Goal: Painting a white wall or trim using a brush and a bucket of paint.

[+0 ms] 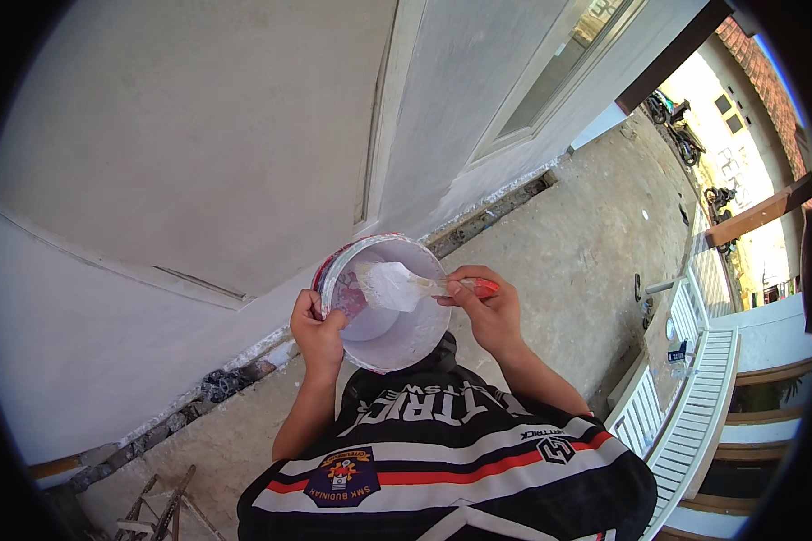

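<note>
In front of my body I hold a round paint bucket (429, 341), its inside smeared with white paint. My left hand (318, 332) grips the bucket's left rim, thumb over the edge. My right hand (489, 311) is closed round the red handle of a paintbrush (392, 287). The brush points left over the bucket's opening, its broad bristles coated in white paint. Whether the bristles touch the paint below cannot be made out.
A pale wall (198, 135) rises ahead and to the left, with a window (550, 81) further along. A rubble-filled gap (496, 212) follows its base. White slatted benches (695, 424) stand at right on the concrete floor (586, 243). Wooden legs (167, 509) show at lower left.
</note>
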`<state>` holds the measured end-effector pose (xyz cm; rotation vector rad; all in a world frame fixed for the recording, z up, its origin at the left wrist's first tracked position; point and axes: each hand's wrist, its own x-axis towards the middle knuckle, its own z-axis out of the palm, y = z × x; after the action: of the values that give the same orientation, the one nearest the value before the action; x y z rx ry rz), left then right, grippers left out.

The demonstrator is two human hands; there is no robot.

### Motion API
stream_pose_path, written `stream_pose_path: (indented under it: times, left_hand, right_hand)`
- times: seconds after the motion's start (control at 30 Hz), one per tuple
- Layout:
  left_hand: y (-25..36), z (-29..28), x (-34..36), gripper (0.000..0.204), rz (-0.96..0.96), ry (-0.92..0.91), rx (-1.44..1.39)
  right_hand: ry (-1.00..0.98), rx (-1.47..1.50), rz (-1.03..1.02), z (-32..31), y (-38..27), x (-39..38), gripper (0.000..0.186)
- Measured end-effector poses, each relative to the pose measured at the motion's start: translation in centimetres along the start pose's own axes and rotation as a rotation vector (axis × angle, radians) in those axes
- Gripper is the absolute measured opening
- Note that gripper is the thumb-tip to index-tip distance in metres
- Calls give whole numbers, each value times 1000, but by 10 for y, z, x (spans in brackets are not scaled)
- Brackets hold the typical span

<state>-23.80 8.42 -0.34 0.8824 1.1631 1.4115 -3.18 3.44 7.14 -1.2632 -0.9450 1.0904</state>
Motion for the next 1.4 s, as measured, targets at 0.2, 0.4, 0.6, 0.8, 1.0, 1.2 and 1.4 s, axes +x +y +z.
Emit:
stream_pose_path:
  times: [0.2,0.4,0.6,0.8,1.0,1.2,1.4]
  left_hand:
    - [-3,3,4,25,-22,-62,32]
    - [-1,5,4,26,-27,-96,44]
    - [3,10,4,26,-1,-87,39]
    - [6,13,5,25,7,-29,-8]
    - [9,35,-5,24,54,77,9]
    - [9,75,-18,21,122,225,1]
    - [4,125,-20,21,116,291,-1]
  right_hand:
    - [10,125,15,-14,-5,-2,14]
    - [58,-73,-6,-17,25,-12,15]
    - [64,-284,-45,-20,33,-12,14]
    - [84,-50,39,-28,32,-5,16]
    - [31,476,259,-62,43,17,15]
    - [-136,645,280,-96,24,59,13]
    - [-278,751,270,-155,23,102,15]
